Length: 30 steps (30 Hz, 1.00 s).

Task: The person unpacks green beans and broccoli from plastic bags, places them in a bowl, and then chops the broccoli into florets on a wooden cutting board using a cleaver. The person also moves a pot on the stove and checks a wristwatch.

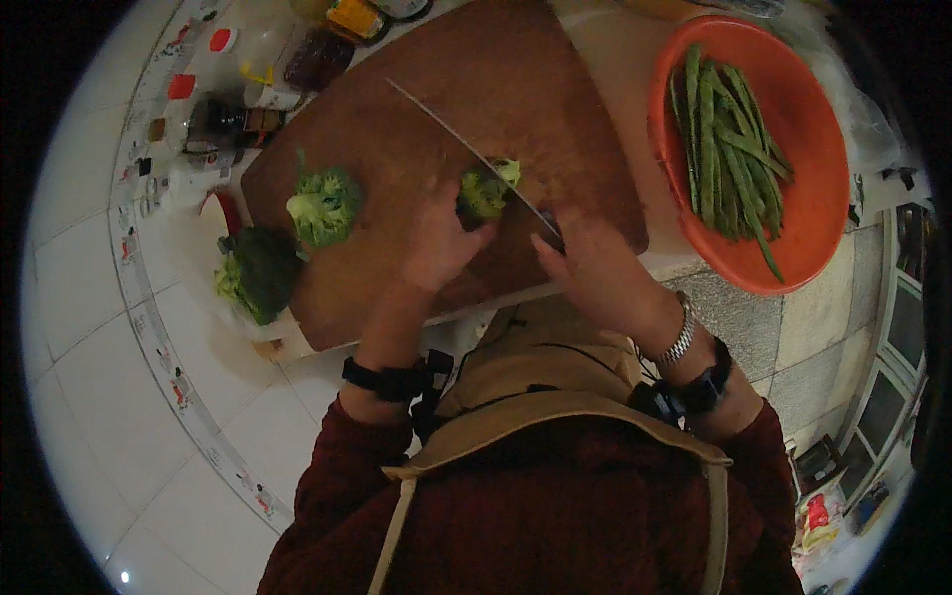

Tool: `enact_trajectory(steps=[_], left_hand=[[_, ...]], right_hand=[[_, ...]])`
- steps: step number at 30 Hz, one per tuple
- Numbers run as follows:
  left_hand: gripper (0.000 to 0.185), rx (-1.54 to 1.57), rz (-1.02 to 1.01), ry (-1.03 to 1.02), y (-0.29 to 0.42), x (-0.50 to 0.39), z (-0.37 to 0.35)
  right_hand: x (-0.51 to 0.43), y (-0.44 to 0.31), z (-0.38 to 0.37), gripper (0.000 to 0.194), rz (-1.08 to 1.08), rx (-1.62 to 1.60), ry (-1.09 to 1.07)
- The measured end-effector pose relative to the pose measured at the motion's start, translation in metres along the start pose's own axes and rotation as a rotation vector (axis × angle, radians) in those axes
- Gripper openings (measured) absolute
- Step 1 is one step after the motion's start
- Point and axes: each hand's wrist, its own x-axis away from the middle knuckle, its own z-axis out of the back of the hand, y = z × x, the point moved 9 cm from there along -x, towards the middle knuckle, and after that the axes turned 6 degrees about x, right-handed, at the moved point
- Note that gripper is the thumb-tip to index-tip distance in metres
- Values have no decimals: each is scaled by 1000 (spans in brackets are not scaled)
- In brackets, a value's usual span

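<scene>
A brown wooden cutting board lies in front of me. My right hand grips the dark handle of a kitchen knife, whose long thin blade points to the board's far left. A small broccoli piece is on the board, with the blade right at it. My left hand holds this piece from its left and near side, fingers partly blurred. Another broccoli floret rests on the left part of the board. A larger broccoli head lies at the board's left edge, partly over it.
On the right, an orange plastic basin holds green beans. Jars and bottles with red caps stand at the back left, beside the tiled wall. A pale bowl with a red rim sits left of the board.
</scene>
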Motion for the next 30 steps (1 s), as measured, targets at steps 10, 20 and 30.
enact_trajectory(steps=[10, 20, 30], left_hand=[[69, 683, 50, 63, 25, 13, 57], [77, 900, 32, -143, 94, 4, 62], [78, 338, -133, -152, 126, 0, 76]], right_hand=[[13, 29, 35, 19, -91, -274, 21], [51, 44, 40, 16, -271, -472, 7], [66, 50, 38, 21, -323, -567, 20]])
